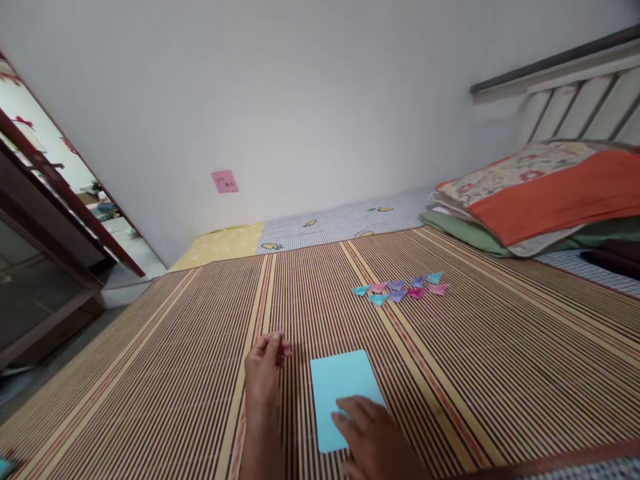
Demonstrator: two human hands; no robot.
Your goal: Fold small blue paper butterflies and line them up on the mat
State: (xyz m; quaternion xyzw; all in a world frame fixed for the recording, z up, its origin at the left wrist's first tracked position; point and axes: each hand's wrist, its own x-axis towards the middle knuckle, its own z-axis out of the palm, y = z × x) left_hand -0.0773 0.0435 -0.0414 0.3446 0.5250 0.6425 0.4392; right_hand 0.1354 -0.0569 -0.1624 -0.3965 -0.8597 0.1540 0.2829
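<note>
A light-blue rectangular sheet [343,380] with rounded corners lies flat on the striped mat [200,373]. Over its lower right part is my right hand [370,430], fingers apart and slightly bent, with nothing seen in them; whether they touch the sheet I cannot tell. To the left of the sheet, my left hand [267,357] is closed with thumb and fingers together, and anything between them is too small to make out. Beyond both hands, several small folded paper shapes [397,285] in blue, pink and purple form two rows.
A stack of folded cloth and pillows [545,193] rests at the right by a radiator [590,100]. A pink note [225,181] is on the wall. An open doorway [115,220] is at the left. Something blue [6,465] shows at the lower left corner.
</note>
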